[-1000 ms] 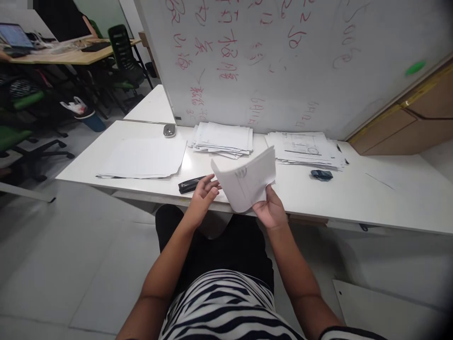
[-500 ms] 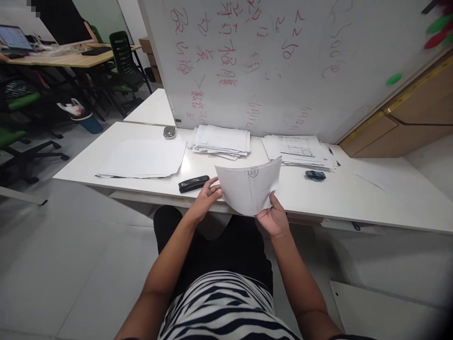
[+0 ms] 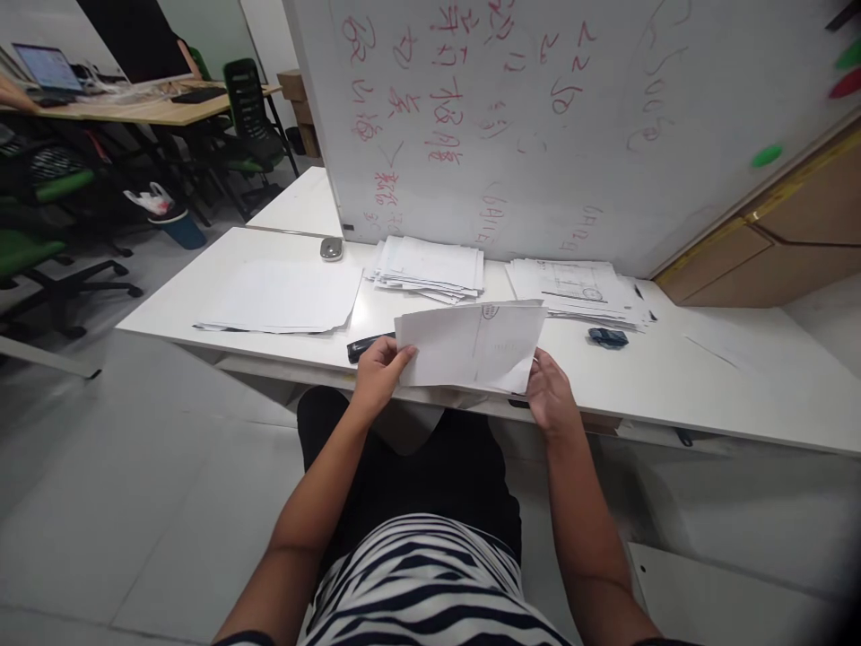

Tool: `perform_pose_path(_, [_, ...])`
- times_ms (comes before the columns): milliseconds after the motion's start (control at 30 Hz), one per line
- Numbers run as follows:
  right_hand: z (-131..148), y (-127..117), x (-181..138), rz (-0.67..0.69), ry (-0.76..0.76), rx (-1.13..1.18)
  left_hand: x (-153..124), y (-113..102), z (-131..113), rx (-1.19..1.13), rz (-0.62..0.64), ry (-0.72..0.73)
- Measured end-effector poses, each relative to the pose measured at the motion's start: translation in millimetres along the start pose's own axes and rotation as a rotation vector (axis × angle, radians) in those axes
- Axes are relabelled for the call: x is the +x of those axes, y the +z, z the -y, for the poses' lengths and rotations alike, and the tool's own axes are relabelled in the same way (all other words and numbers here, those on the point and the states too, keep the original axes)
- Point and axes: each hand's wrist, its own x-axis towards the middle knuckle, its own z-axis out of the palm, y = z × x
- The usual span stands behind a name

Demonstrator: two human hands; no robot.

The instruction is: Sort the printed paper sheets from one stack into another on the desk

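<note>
Several sheets of paper (image 3: 457,345) are held up just over the desk's front edge, their edges slightly fanned and a round stamp mark near the top. My left hand (image 3: 378,372) pinches their left edge, thumb in front. At the right edge my right hand (image 3: 552,390) grips them, its fingers partly hidden behind the paper. A black stapler (image 3: 363,346) lies beside my left hand, partly covered by it and the sheets. Farther back lie one paper stack (image 3: 430,266) and another printed stack (image 3: 582,292). A small dark object (image 3: 607,337) rests right of my right hand.
On the white desk (image 3: 706,386) a large paper pile (image 3: 282,296) lies at the left, near a small grey device (image 3: 331,248). A whiteboard (image 3: 430,117) with red writing stands behind. Cardboard boxes (image 3: 726,256) are at the right. Chairs and another person's arm (image 3: 17,92) show far left.
The sheets went from curved to flatter. My left hand has closed on their left edge, and my right hand has shifted to the right edge. The view has turned slightly.
</note>
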Motion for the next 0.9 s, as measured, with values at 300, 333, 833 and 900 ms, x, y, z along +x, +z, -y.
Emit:
perform_pose_path(300, [-0.4, 9.0, 16.4, -0.061, -0.35, -0.685, 7.6, 14.5, 12.3, 0.156, -0.002, 0.281])
perform_pose_path(333, [-6.4, 9.6, 15.7, -0.058, -0.339, -0.733, 7.2, 16.2, 18.6, 0.138, 0.018, 0.241])
perform_pose_path(833, [-34.1, 2.3, -1.2, -0.11, -0.314, -0.955, 2.2, 11.4, 21.9, 0.372, 0.107, 0.131])
perform_pose_path(900, [-28.6, -1.3, -9.0, -0.075, -0.231, -0.962, -0.8, 7.5, 16.1, 0.431, 0.125, 0.187])
